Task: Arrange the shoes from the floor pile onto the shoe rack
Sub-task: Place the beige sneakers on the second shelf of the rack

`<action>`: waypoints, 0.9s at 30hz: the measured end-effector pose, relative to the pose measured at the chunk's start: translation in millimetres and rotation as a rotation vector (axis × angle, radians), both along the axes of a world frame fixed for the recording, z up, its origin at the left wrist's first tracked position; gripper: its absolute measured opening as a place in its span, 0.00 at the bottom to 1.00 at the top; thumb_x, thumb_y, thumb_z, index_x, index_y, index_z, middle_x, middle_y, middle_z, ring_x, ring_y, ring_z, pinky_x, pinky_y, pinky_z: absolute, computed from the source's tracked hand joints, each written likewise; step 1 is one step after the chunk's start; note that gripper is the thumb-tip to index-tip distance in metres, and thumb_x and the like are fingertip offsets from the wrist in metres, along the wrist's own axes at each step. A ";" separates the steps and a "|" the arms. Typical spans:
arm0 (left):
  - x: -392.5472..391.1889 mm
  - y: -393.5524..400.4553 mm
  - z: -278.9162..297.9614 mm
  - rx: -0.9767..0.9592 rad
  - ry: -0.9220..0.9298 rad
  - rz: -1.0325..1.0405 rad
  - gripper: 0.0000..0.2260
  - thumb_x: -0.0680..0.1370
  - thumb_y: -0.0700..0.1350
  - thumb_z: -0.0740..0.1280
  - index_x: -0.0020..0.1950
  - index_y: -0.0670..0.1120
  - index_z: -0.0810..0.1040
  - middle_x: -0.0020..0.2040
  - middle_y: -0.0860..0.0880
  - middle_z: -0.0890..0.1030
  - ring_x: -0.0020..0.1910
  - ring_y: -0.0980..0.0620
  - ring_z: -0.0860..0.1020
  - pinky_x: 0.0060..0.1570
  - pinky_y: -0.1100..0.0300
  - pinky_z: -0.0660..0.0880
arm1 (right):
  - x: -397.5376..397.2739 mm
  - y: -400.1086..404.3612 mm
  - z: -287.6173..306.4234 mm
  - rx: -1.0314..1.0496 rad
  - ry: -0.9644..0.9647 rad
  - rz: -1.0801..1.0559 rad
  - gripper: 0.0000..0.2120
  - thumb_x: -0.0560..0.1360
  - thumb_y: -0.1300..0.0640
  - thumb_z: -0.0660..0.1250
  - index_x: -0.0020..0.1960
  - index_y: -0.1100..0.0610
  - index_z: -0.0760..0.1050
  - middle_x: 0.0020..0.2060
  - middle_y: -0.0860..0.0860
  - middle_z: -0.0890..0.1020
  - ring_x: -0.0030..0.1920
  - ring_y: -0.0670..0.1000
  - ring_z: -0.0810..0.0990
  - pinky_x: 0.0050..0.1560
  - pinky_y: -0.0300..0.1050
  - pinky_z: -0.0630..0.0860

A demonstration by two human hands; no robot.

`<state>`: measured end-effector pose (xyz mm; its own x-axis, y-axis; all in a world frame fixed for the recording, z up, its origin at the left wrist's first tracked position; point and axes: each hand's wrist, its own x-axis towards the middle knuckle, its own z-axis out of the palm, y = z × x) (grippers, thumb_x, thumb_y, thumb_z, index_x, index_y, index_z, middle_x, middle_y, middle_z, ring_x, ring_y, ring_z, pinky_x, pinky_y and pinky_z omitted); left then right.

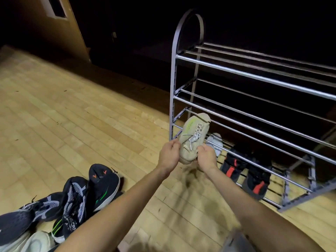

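Both hands gripping beige sneaker [192, 137] at heel end, frame center: left hand [169, 156] pinching its left side, right hand [206, 157] curling round right side. Toe pointing up toward shoe rack [254, 77]. Black/red pair [245, 170] and a white shoe [216, 142] sitting on bottom shelf. Floor pile [60, 202] lying lower left.

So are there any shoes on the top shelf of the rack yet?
No, the top bars of the shoe rack are bare; the black shoes sit on the bottom shelf, and both hands hold the beige shoe.
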<state>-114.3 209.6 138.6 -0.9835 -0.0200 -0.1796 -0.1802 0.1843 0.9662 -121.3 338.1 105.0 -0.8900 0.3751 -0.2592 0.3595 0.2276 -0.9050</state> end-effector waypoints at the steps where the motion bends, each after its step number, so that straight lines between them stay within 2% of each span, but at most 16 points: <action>1: -10.8 1.7 3.9 -0.050 -0.019 -0.053 0.11 0.81 0.46 0.57 0.51 0.49 0.79 0.47 0.54 0.80 0.48 0.55 0.77 0.52 0.59 0.72 | -8.8 6.1 5.3 0.007 -0.005 0.003 0.12 0.75 0.56 0.57 0.35 0.58 0.71 0.33 0.57 0.77 0.36 0.59 0.78 0.39 0.53 0.77; 3: -34.7 3.1 12.7 -0.118 -0.095 -0.141 0.12 0.80 0.48 0.57 0.48 0.48 0.79 0.44 0.50 0.78 0.45 0.51 0.75 0.45 0.57 0.71 | -26.7 17.6 12.6 0.024 -0.027 0.017 0.13 0.79 0.59 0.56 0.37 0.58 0.72 0.34 0.58 0.78 0.33 0.58 0.80 0.30 0.43 0.77; 4: -46.8 3.5 19.9 -0.141 -0.137 -0.175 0.12 0.80 0.49 0.58 0.48 0.47 0.79 0.43 0.49 0.78 0.44 0.50 0.74 0.43 0.57 0.70 | -35.0 22.2 16.3 0.034 -0.047 0.031 0.13 0.80 0.60 0.55 0.39 0.59 0.73 0.35 0.58 0.78 0.28 0.55 0.80 0.25 0.38 0.74; 6: -70.2 2.2 32.0 -0.170 -0.192 -0.250 0.13 0.79 0.51 0.60 0.51 0.45 0.79 0.43 0.48 0.78 0.42 0.50 0.75 0.42 0.57 0.72 | -51.6 30.8 17.0 0.053 -0.081 0.061 0.13 0.81 0.60 0.54 0.46 0.62 0.76 0.36 0.57 0.80 0.21 0.48 0.79 0.22 0.37 0.72; 9: -99.2 1.1 40.8 -0.173 -0.226 -0.337 0.16 0.79 0.52 0.60 0.55 0.42 0.78 0.44 0.46 0.78 0.42 0.48 0.76 0.42 0.54 0.74 | -72.8 37.7 20.8 0.063 -0.129 0.105 0.15 0.82 0.58 0.53 0.51 0.60 0.78 0.36 0.54 0.83 0.24 0.50 0.81 0.34 0.43 0.80; 12: -116.3 4.8 34.9 -0.189 -0.255 -0.330 0.15 0.79 0.53 0.60 0.53 0.43 0.77 0.45 0.45 0.78 0.42 0.47 0.76 0.44 0.54 0.76 | -90.2 38.7 17.5 0.024 -0.159 0.119 0.14 0.82 0.60 0.52 0.50 0.60 0.77 0.39 0.57 0.83 0.29 0.54 0.83 0.32 0.45 0.81; 15: -126.1 9.7 17.9 -0.177 -0.266 -0.291 0.14 0.80 0.52 0.60 0.53 0.44 0.78 0.42 0.48 0.79 0.40 0.51 0.77 0.43 0.56 0.76 | -107.3 38.9 -2.3 0.013 -0.189 0.118 0.13 0.82 0.61 0.54 0.51 0.62 0.77 0.46 0.60 0.83 0.34 0.57 0.84 0.41 0.53 0.84; 16: -129.3 10.5 10.3 -0.164 -0.268 -0.274 0.14 0.81 0.52 0.60 0.54 0.44 0.79 0.41 0.49 0.79 0.39 0.52 0.76 0.43 0.57 0.75 | -111.6 39.1 -9.1 0.013 -0.193 0.120 0.13 0.81 0.61 0.54 0.51 0.62 0.77 0.47 0.61 0.83 0.34 0.57 0.84 0.40 0.53 0.84; 17: -132.8 11.6 3.3 -0.161 -0.267 -0.264 0.15 0.81 0.52 0.60 0.54 0.43 0.79 0.41 0.49 0.79 0.39 0.52 0.76 0.43 0.57 0.75 | -116.4 39.4 -12.7 0.014 -0.190 0.112 0.13 0.81 0.62 0.54 0.51 0.63 0.77 0.47 0.62 0.83 0.33 0.57 0.83 0.35 0.49 0.84; 19: -141.4 14.3 -7.2 -0.160 -0.262 -0.228 0.14 0.80 0.53 0.61 0.51 0.43 0.79 0.41 0.49 0.79 0.39 0.51 0.77 0.43 0.55 0.76 | -126.8 38.3 -13.4 0.058 -0.185 0.107 0.13 0.82 0.62 0.53 0.49 0.62 0.75 0.45 0.62 0.81 0.32 0.56 0.79 0.24 0.40 0.76; 20: -146.5 15.7 -9.9 -0.157 -0.254 -0.199 0.14 0.80 0.53 0.61 0.50 0.44 0.79 0.42 0.48 0.80 0.39 0.50 0.77 0.44 0.53 0.77 | -133.9 36.9 -12.0 0.092 -0.174 0.118 0.12 0.82 0.62 0.52 0.47 0.60 0.74 0.47 0.63 0.80 0.35 0.57 0.78 0.27 0.40 0.75; 22: -158.0 18.7 -10.6 -0.151 -0.226 -0.156 0.13 0.79 0.54 0.61 0.46 0.46 0.79 0.43 0.46 0.80 0.41 0.48 0.78 0.47 0.52 0.78 | -147.1 34.5 -11.9 0.176 -0.160 0.164 0.12 0.82 0.61 0.53 0.47 0.59 0.74 0.53 0.65 0.81 0.47 0.59 0.80 0.46 0.49 0.80; 23: -163.7 20.3 -9.6 -0.150 -0.215 -0.148 0.13 0.79 0.53 0.61 0.43 0.47 0.79 0.44 0.46 0.81 0.42 0.48 0.78 0.49 0.53 0.77 | -153.1 34.8 -13.5 0.184 -0.161 0.157 0.13 0.82 0.59 0.53 0.50 0.60 0.76 0.56 0.65 0.81 0.52 0.61 0.81 0.55 0.54 0.79; 25: -173.4 24.2 -10.5 -0.152 -0.202 -0.154 0.13 0.80 0.53 0.61 0.41 0.48 0.77 0.48 0.44 0.82 0.48 0.46 0.80 0.55 0.52 0.76 | -164.3 41.1 -20.2 0.178 -0.181 0.148 0.17 0.83 0.57 0.53 0.60 0.65 0.77 0.58 0.65 0.80 0.58 0.63 0.80 0.61 0.57 0.77; 27: -177.7 29.1 -13.0 -0.172 -0.195 -0.171 0.13 0.80 0.53 0.60 0.42 0.48 0.77 0.50 0.44 0.82 0.52 0.44 0.80 0.59 0.48 0.76 | -164.6 47.2 -20.2 0.149 -0.207 0.144 0.19 0.83 0.57 0.53 0.64 0.67 0.75 0.60 0.64 0.80 0.54 0.61 0.80 0.59 0.53 0.78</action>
